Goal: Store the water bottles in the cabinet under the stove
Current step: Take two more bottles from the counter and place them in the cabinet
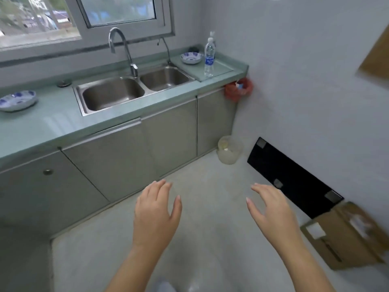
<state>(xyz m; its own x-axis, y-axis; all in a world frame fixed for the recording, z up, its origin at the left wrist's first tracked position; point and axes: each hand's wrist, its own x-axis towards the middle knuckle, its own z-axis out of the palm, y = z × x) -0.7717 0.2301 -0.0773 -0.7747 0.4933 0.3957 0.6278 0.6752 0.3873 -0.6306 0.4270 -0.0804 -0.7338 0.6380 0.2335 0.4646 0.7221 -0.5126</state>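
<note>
A clear water bottle with a blue label stands upright on the far right end of the green counter, beside the sink. Another bottle top shows just behind it against the wall. Grey cabinet doors run below the counter, all closed. My left hand and my right hand hover low over the floor in front of the cabinets, palms down, fingers spread, holding nothing. Both are far from the bottle. No stove is in view.
A double steel sink with a tall tap sits in the counter. Blue-patterned bowls rest at both ends. A red bag hangs at the counter corner. On the floor lie a plastic jar, a black panel and a cardboard box.
</note>
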